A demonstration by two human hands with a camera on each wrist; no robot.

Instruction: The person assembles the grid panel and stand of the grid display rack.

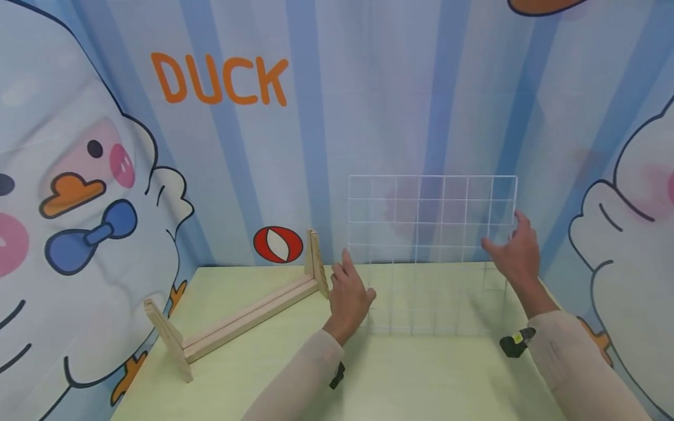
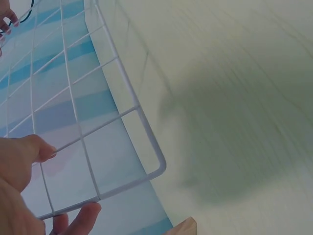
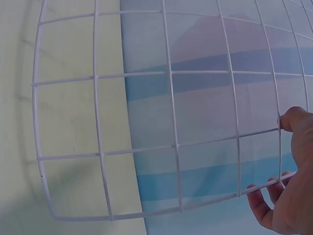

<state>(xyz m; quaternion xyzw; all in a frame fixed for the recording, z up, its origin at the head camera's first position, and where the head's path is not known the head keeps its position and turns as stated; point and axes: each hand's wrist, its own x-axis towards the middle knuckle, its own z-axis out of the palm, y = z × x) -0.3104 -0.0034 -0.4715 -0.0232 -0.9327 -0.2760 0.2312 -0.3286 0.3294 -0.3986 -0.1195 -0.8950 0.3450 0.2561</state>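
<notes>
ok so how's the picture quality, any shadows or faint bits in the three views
Head view: the white wire grid fades against the pale tabletop; left wrist view: a broad, soft shadow darkens the tabletop; right wrist view: the grid's outer edge bows, probably lens distortion.

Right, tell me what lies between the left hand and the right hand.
A white wire grid spans the stretch from the left hand to the right hand; the head view shows it.

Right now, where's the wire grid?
In the head view, the wire grid is right of centre, held between the left hand and right hand, right of the wooden stand.
</notes>
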